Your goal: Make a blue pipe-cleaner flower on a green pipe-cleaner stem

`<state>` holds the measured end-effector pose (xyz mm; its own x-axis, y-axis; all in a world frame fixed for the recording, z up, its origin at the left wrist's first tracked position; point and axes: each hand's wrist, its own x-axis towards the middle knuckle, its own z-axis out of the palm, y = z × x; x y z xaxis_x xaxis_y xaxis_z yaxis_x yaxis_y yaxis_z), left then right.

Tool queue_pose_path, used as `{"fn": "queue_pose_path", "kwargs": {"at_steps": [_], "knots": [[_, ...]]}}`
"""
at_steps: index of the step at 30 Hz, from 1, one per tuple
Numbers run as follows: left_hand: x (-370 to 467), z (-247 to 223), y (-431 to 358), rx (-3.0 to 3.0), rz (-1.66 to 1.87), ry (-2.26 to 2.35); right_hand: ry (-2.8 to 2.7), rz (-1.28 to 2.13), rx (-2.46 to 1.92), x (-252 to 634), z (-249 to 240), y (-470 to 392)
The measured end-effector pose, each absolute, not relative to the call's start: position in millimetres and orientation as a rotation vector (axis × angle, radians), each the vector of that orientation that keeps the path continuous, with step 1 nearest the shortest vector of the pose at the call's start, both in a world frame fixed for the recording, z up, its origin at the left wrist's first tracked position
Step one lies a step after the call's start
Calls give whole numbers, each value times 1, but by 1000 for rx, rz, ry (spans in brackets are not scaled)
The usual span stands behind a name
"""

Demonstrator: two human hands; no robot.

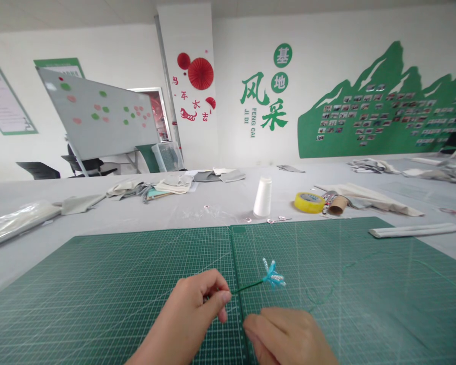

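Note:
Between the thumb and forefinger of my left hand [197, 304] is the thin green stem [251, 286] of a small artificial flower. Its blue head [271, 275], with clear beaded strands, points to the right above the cutting mat. My right hand [289, 334] is closed just below and right of the stem, its thumb and finger pinched together. Whatever lies in that pinch is hidden. A loose green thread [319, 300] curls over the mat to the right of my right hand and runs off toward the right edge.
Two green cutting mats [137, 268] meet under my hands. Beyond them stand a white thread cone [263, 197], a yellow tape roll [309, 202] and a cardboard tube [338, 205]. A rolled white strip [414, 230] lies at the right; fabric scraps [171, 185] lie farther back.

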<state>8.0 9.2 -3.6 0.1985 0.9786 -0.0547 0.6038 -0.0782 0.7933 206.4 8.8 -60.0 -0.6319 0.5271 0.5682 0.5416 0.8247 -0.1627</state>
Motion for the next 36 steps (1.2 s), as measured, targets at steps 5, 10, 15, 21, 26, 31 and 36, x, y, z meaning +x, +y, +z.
{"fn": "queue_pose_path", "kwargs": {"at_steps": [5, 10, 15, 21, 26, 31, 36], "knots": [[10, -2, 10, 1631, 719, 1319, -2326, 389, -854, 205, -60, 13], [10, 4, 12, 1511, 686, 1139, -2078, 860, -987, 203, -66, 19], [8, 5, 12, 1480, 638, 1048, -1818, 1224, -1026, 204, -68, 24], [10, 7, 6, 1447, 533, 1001, -1700, 1470, -884, 209, -71, 38], [11, 6, 3, 1522, 415, 1080, -1706, 1546, -877, 212, -74, 45], [15, 10, -1, 1685, 284, 1199, -1806, 1495, -898, 215, -68, 43], [19, 10, -4, 1953, 166, 1265, -1919, 1429, -901, 218, -59, 41]]}}
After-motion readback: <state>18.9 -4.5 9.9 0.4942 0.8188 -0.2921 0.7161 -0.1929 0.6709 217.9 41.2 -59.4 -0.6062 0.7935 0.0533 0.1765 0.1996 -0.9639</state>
